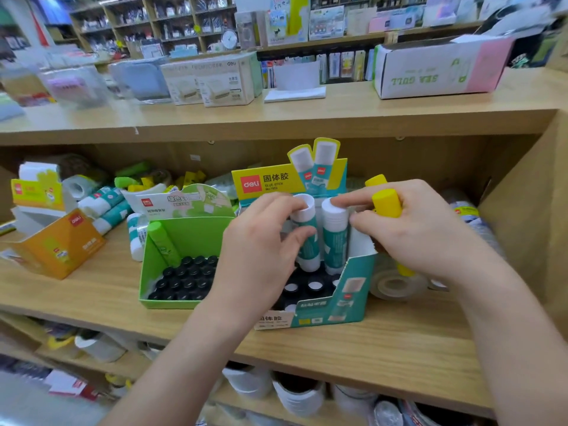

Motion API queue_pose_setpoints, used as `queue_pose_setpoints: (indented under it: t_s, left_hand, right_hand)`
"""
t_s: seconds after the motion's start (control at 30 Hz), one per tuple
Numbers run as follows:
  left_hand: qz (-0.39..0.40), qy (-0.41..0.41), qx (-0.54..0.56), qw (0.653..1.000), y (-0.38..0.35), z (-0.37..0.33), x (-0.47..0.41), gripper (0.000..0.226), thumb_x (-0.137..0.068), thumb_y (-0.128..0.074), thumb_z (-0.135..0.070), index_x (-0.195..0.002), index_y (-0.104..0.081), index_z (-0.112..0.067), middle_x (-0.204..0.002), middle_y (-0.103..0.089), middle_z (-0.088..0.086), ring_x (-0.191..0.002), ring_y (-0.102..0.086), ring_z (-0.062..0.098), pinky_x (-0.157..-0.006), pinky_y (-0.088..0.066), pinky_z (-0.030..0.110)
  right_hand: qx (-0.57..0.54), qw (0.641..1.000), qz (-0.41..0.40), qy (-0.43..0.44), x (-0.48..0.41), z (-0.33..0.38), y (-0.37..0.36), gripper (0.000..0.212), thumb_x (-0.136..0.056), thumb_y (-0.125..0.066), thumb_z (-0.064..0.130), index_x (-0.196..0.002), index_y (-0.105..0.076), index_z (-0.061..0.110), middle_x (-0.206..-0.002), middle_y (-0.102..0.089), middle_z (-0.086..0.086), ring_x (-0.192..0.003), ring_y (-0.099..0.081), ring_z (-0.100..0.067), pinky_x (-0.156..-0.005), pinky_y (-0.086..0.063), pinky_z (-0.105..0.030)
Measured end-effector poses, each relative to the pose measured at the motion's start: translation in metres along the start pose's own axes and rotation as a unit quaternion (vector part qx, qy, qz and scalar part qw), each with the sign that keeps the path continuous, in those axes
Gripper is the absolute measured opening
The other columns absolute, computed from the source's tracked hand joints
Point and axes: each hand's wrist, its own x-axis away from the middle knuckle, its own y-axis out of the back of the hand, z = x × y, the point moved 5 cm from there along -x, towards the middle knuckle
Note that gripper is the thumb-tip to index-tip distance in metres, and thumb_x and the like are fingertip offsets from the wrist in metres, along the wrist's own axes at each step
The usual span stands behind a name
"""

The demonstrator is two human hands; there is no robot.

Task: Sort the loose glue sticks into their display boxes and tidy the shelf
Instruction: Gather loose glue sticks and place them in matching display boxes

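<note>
Currently my left grip point(261, 250) is clamped, thumb and fingers, on a teal stick point(307, 241) standing slightly tilted in the teal box point(347, 299) on the shelf point(399, 339). My right grip point(421, 232) is curled round a yellow stick point(386, 203), while its forefinger and thumb touch a second teal stick point(335, 238) just beside the first, in the same box. To the left, a green box point(184, 238) holds a leaning green stick point(164, 242). A tape roll point(395, 284) lies beyond my right wrist.
</note>
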Motion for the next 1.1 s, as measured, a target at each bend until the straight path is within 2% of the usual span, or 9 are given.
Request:
queue_pose_setpoints:
  t_s: [0.1, 0.2, 0.33, 0.5, 0.63, 0.73, 0.87, 1.0, 1.1]
  left_hand:
    - [0.001, 0.036, 0.051, 0.998, 0.002, -0.001, 0.002, 0.021, -0.081, -0.073, -0.016, -0.099, -0.062, -0.017, -0.096, -0.064, -0.010, -0.086, -0.062, 0.005, -0.073, -0.054, 0.027]
    - [-0.005, 0.100, 0.218, 0.971, 0.009, -0.004, 0.002, 0.037, -0.083, -0.072, -0.004, -0.107, -0.050, -0.021, -0.103, -0.060, -0.007, -0.088, -0.068, 0.005, -0.074, -0.058, 0.026]
    - [0.032, 0.075, 0.340, 0.937, 0.020, -0.016, -0.006, 0.043, -0.090, -0.057, -0.012, -0.130, -0.042, -0.023, -0.117, -0.055, -0.001, -0.093, -0.067, 0.013, -0.077, -0.055, 0.025]
    - [0.060, 0.009, 0.129, 0.990, 0.017, -0.023, -0.001, 0.069, -0.079, -0.072, -0.024, -0.138, -0.036, -0.031, -0.109, -0.066, -0.012, -0.093, -0.063, 0.009, -0.081, -0.054, 0.033]
    - [0.040, 0.005, 0.096, 0.995, 0.023, -0.027, 0.003, 0.062, -0.072, -0.079, -0.029, -0.121, -0.042, -0.034, -0.100, -0.069, -0.016, -0.085, -0.065, 0.003, -0.078, -0.054, 0.028]
    - [0.053, 0.018, 0.056, 0.997, 0.030, -0.020, 0.006, 0.047, -0.077, -0.069, -0.049, -0.114, -0.044, -0.034, -0.101, -0.069, -0.019, -0.087, -0.065, 0.001, -0.077, -0.052, 0.028]
    - [0.090, 0.068, 0.056, 0.992, 0.038, -0.005, 0.013, 0.032, -0.081, -0.051, -0.062, -0.104, -0.048, -0.040, -0.092, -0.068, -0.022, -0.088, -0.064, 0.001, -0.074, -0.052, 0.031]
    - [0.066, 0.073, 0.106, 0.989, 0.043, -0.015, 0.014, 0.027, -0.082, -0.055, -0.057, -0.102, -0.052, -0.039, -0.093, -0.066, -0.015, -0.082, -0.067, 0.011, -0.064, -0.055, 0.035]
    - [-0.045, 0.092, 0.174, 0.979, 0.063, -0.009, 0.007, 0.022, -0.079, -0.071, -0.037, -0.097, -0.059, -0.032, -0.089, -0.069, -0.003, -0.075, -0.068, 0.012, -0.060, -0.057, 0.032]
  right_hand:
    - [-0.002, 1.000, -0.003, 0.006, 0.000, -0.001, 0.000, 0.028, -0.083, -0.063, 0.013, -0.090, -0.074, 0.037, -0.060, -0.062, 0.022, -0.055, -0.053, 0.000, -0.052, -0.035, -0.010]
    - [0.015, 0.998, -0.029, 0.046, 0.003, 0.004, 0.002, 0.024, -0.084, -0.066, 0.015, -0.092, -0.073, 0.037, -0.076, -0.064, 0.015, -0.067, -0.057, -0.001, -0.059, -0.039, -0.011]
    - [-0.019, 0.992, -0.061, 0.104, 0.008, 0.022, 0.008, 0.022, -0.079, -0.069, 0.040, -0.101, -0.071, 0.040, -0.085, -0.062, 0.009, -0.075, -0.060, -0.005, -0.069, -0.049, -0.024]
    - [-0.028, 0.996, 0.015, 0.089, 0.008, 0.042, 0.000, 0.048, -0.064, -0.077, 0.054, -0.108, -0.070, 0.038, -0.086, -0.071, 0.015, -0.080, -0.062, 0.008, -0.076, -0.051, -0.021]
    - [0.003, 0.996, 0.007, 0.086, 0.007, 0.045, -0.004, 0.030, -0.068, -0.083, 0.037, -0.097, -0.075, 0.033, -0.084, -0.073, 0.015, -0.083, -0.066, 0.002, -0.075, -0.054, -0.027]
    - [-0.062, 0.992, -0.035, 0.103, 0.006, 0.041, 0.002, 0.014, -0.070, -0.084, 0.021, -0.079, -0.075, 0.028, -0.071, -0.069, 0.020, -0.069, -0.063, 0.004, -0.062, -0.049, -0.019]
    - [-0.232, 0.968, -0.061, 0.074, 0.004, 0.031, 0.007, 0.014, -0.076, -0.075, 0.001, -0.075, -0.071, 0.014, -0.061, -0.065, 0.013, -0.054, -0.058, 0.002, -0.049, -0.043, -0.010]
    - [-0.360, 0.931, -0.040, 0.043, 0.003, 0.023, 0.000, 0.009, -0.073, -0.074, 0.009, -0.076, -0.068, 0.015, -0.060, -0.063, 0.004, -0.051, -0.052, -0.006, -0.047, -0.042, -0.018]
    - [-0.272, 0.959, -0.039, 0.064, 0.003, 0.021, 0.002, 0.012, -0.080, -0.073, 0.008, -0.082, -0.074, 0.020, -0.064, -0.065, 0.009, -0.056, -0.056, -0.005, -0.051, -0.042, -0.018]
